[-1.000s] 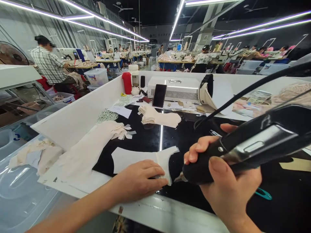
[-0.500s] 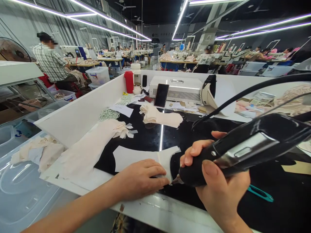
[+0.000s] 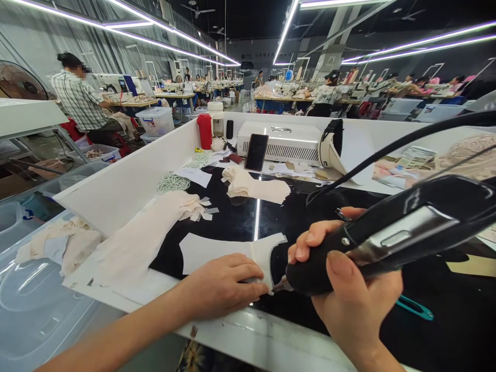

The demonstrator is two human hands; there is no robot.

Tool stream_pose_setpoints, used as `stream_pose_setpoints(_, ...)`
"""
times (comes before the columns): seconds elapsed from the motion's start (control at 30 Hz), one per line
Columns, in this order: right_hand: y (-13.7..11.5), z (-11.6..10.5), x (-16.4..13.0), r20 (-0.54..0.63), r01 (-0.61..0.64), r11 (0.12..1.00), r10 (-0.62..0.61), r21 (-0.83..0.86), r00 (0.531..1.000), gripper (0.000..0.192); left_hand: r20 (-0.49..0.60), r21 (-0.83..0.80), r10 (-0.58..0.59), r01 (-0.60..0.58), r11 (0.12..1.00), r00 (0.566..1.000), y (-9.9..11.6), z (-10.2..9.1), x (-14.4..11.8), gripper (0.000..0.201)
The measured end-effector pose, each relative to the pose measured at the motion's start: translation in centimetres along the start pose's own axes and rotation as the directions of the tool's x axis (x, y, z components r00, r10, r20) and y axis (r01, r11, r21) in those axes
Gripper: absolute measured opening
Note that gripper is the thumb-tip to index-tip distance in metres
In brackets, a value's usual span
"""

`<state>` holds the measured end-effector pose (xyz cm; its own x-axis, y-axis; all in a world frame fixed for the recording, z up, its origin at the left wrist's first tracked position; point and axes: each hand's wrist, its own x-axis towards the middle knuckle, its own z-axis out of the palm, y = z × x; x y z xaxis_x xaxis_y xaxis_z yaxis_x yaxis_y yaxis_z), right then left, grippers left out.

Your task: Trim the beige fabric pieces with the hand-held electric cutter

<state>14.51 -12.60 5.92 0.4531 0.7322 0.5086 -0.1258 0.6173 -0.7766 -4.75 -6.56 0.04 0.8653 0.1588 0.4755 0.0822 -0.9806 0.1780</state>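
One thin pale cut fabric piece (image 3: 217, 250) lying flat on the glossy black worktop (image 3: 240, 219) near its front edge, limp and light by the look, likely to slide unless pinned. Pressed down at its right end by left hand (image 3: 220, 287), fingers together and flat. Just beside that corner, black corded handheld cutting tool (image 3: 387, 235) wrapped tight in right hand (image 3: 349, 294), best gripped on its thick body.

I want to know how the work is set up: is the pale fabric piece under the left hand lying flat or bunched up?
Flat. The fabric piece lies spread on the black tabletop, pressed by the left hand.
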Motion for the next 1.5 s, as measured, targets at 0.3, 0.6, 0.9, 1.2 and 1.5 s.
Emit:
stream_pose_setpoints(0.3,0.22,-0.30,-0.18,0.053,-0.007,1.000,0.006,0.004,0.999,0.044,0.003,0.000,-0.005,0.005,1.000,1.000,0.23,-0.20,0.40,0.022)
stream_pose_setpoints(0.6,0.10,-0.25,-0.09,0.040,0.007,0.999,-0.005,-0.035,0.999,0.045,0.000,-0.005,-0.006,0.006,1.000,1.000,0.14,0.00,0.20,0.020)
stream_pose_setpoints(0.9,0.09,-0.29,-0.14,0.052,0.010,1.000,-0.009,-0.012,0.999,0.044,0.016,-0.005,-0.012,0.012,1.000,1.000,0.08,-0.06,0.19,0.021)
stream_pose_setpoints(1.2,0.04,-0.19,-0.17,0.044,0.005,1.000,-0.004,-0.021,0.999,0.041,0.007,-0.011,-0.006,0.006,1.000,1.000,0.14,-0.10,0.30,0.021)
stream_pose_setpoints(1.5,0.07,0.30,-0.22,-0.011,-0.022,0.999,0.022,-0.036,1.000,0.045,-0.037,-0.140,-0.184,0.178,0.974,0.982,-0.04,-0.45,-0.27,0.029)
